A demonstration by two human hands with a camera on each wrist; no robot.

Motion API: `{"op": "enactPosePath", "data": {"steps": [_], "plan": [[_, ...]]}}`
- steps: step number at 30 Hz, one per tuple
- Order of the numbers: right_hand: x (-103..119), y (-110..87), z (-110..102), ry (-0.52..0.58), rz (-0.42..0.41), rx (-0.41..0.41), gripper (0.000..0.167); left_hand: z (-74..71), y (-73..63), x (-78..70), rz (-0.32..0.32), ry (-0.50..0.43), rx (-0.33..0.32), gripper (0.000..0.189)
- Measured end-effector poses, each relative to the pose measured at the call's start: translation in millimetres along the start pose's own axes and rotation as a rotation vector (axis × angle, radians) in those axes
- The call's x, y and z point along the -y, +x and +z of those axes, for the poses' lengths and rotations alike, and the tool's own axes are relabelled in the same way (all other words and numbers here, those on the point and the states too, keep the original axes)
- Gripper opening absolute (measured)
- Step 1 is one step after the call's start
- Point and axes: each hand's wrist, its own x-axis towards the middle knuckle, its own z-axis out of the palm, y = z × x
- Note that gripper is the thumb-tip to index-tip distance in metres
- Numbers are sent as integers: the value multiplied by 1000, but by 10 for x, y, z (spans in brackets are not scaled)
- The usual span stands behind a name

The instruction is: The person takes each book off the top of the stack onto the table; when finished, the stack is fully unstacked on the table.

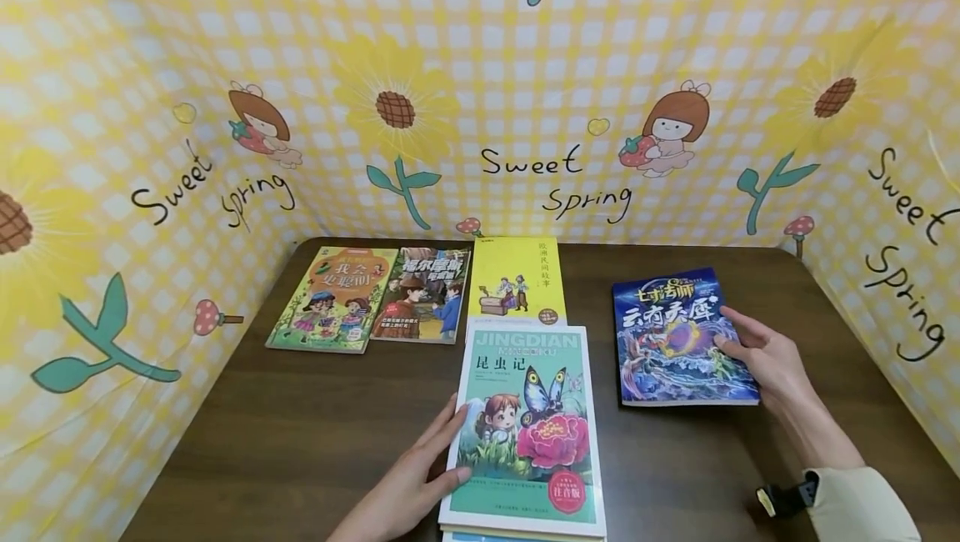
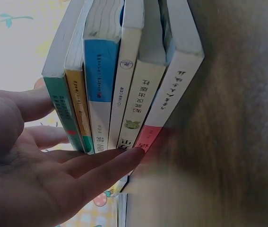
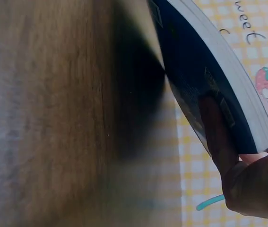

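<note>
My right hand (image 1: 772, 358) holds a blue paperback book (image 1: 675, 350) by its right edge, thumb on the illustrated cover. In the right wrist view, a finger (image 3: 216, 132) lies under the dark back cover, which is lifted off the table at this side. A stack of several books (image 2: 129, 94) stands at the front middle, topped by a green-covered book with a butterfly (image 1: 525, 409). Against the stack's left side rests my left hand (image 1: 416, 475), its fingers extended along the spines and its thumb at the top book's edge.
On the dark wooden table (image 1: 300, 442), a yellow book (image 1: 513, 275) lies behind the stack. Left of it are a detective-picture book (image 1: 423, 296) and a green-and-orange children's book (image 1: 333, 300). Yellow checked cloth (image 1: 480, 67) walls the back and sides.
</note>
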Motion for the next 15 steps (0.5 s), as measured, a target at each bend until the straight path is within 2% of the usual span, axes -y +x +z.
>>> {"op": "enactPosePath", "data": {"steps": [8, 15], "plan": [[129, 348, 162, 32, -49, -30, 63, 4, -2, -1, -1, -7, -15, 70], [293, 617, 322, 48, 3, 9, 60, 20, -11, 27, 5, 0, -11, 70]]}}
